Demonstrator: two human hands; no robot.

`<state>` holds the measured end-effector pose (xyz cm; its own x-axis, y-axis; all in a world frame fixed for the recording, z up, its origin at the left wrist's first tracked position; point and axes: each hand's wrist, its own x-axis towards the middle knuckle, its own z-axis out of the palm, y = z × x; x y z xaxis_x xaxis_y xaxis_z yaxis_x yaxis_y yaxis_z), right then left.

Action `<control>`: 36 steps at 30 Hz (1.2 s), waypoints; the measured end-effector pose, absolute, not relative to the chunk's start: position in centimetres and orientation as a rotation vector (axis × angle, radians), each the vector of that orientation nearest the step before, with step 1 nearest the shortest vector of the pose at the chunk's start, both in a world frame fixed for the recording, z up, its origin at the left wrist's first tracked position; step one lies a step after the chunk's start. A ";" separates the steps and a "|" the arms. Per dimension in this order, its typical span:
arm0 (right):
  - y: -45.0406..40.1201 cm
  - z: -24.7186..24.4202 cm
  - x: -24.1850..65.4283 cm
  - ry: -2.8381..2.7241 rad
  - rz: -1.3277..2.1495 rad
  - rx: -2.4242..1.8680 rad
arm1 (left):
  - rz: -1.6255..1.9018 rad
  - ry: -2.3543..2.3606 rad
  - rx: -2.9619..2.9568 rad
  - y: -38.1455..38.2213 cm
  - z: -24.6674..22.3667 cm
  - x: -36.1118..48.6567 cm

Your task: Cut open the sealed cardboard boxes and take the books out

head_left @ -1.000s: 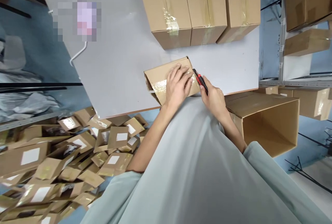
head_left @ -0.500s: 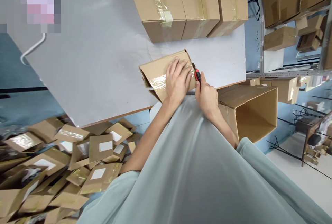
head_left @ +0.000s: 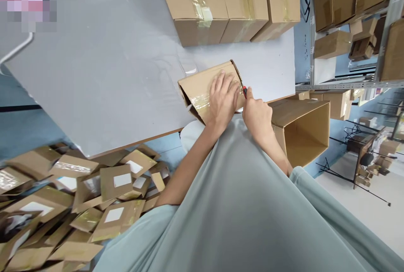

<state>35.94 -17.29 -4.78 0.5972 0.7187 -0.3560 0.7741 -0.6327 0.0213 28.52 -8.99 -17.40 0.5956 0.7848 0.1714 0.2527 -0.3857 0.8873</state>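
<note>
A small taped cardboard box (head_left: pixel 197 85) lies tilted at the near edge of the grey table, close to my body. Across its top my left hand (head_left: pixel 222 99) rests flat, fingers stretched out and pressing on the cardboard and clear tape. The box's left end gapes a little. My right hand (head_left: pixel 258 114) is wrapped round a red and black box cutter (head_left: pixel 245 91), held against the right edge of the box. The cutter's blade is hidden from view.
Large taped cartons (head_left: pixel 221 7) stand in a row at the table's back. An open carton (head_left: pixel 303 133) sits right of my right arm. Many flattened or opened boxes (head_left: pixel 116 179) pile up at lower left. Shelving (head_left: pixel 350 85) with boxes stands on the right.
The box cutter has moved down along the box's right edge toward my body, and less of it shows now. My left hand stays on the box. The view has shifted slightly.
</note>
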 end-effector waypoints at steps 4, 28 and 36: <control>-17.4 -4.2 36.0 1.246 -0.517 2.632 | 0.731 0.852 1.963 -9.1 -17.3 28.4; -22.1 -6.1 45.4 1.500 -0.684 2.921 | 0.782 1.140 2.159 -9.2 -15.6 26.5; -18.8 -25.0 55.6 0.986 -0.857 3.044 | 0.866 1.758 1.977 -10.5 -17.0 20.0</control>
